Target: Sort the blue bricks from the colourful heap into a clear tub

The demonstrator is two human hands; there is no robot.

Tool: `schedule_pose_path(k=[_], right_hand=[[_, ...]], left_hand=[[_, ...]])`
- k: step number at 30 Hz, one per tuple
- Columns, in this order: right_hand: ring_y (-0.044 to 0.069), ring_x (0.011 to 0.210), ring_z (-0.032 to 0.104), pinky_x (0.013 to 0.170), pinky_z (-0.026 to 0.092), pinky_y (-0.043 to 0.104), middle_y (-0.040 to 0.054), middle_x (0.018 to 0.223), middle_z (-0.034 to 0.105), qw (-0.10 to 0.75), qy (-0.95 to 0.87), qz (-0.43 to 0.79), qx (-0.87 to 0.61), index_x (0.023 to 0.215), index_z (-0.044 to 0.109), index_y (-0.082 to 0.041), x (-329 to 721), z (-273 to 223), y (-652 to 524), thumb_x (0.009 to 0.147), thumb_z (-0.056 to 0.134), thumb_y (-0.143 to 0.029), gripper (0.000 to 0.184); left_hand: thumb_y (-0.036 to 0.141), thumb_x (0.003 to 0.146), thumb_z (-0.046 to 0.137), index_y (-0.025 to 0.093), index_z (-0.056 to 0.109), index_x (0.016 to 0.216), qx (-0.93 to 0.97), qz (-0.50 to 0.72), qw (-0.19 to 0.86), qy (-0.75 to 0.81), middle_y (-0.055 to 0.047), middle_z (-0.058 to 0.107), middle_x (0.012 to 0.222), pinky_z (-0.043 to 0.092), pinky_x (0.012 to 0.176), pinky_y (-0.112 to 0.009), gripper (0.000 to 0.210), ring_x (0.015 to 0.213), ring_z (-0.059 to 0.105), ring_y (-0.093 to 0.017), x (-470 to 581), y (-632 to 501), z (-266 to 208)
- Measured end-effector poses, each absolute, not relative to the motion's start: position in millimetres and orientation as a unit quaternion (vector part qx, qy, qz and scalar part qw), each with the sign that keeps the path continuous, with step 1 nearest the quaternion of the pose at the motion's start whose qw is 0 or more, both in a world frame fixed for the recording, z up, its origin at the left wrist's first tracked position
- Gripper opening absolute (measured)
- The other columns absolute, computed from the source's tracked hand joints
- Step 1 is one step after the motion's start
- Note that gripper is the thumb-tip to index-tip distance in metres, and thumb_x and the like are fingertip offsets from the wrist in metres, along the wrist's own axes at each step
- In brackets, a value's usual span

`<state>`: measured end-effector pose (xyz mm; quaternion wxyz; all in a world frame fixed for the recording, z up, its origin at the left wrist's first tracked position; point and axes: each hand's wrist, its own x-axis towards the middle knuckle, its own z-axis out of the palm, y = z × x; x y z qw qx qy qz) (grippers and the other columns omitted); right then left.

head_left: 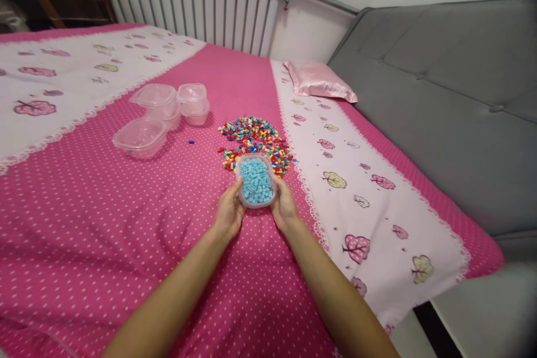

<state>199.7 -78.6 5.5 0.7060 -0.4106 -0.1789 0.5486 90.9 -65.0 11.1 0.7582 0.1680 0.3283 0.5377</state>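
Observation:
Between my two hands is a small clear plastic container [240,197], filled with light blue small pieces [255,180]. My left hand [230,210] grips its left side, thumb near the rim. On the opposite side my right hand [285,204] holds it the same way. The fingers under the container are hidden. Just beyond it, a spread of small multicoloured pieces [251,128] lies on the pink bedspread [176,196], partly covered from view by the container. I cannot make out what kind of pieces they are.
Several clear plastic containers stand to the left, among them a wide one [140,135] and a small lidded one [193,102]. A single dark blue piece [191,142] lies near them. At the back are a pink pillow [321,81] and a radiator [210,5]; a grey headboard [440,84] borders the right.

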Motion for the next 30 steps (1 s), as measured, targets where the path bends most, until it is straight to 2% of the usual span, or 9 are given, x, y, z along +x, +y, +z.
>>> schedule_pose_path(k=[16,30], right_hand=[[0.014,0.079,0.063,0.085,0.049,0.028,-0.0044,0.075,0.070,0.709,-0.173,0.550,-0.407,0.078,0.064,-0.020,199.2,4.0,-77.7,0.072,0.064,-0.033,0.014],[0.015,0.080,0.063,0.083,0.049,0.029,-0.0038,0.076,0.070,0.708,-0.176,0.550,-0.407,0.076,0.063,-0.020,199.9,1.6,-76.9,0.072,0.064,-0.035,0.015]], left_hand=[[0.018,0.085,0.060,0.010,0.072,0.086,0.166,0.537,0.764,0.317,-0.006,0.076,0.081,0.057,0.081,-0.026,0.014,0.070,0.070,-0.014,90.9,-65.4,12.5],[0.017,0.087,0.057,0.010,0.072,0.088,0.166,0.536,0.765,0.316,-0.006,0.076,0.082,0.057,0.078,-0.025,0.016,0.069,0.070,-0.013,91.1,-65.6,11.0]])
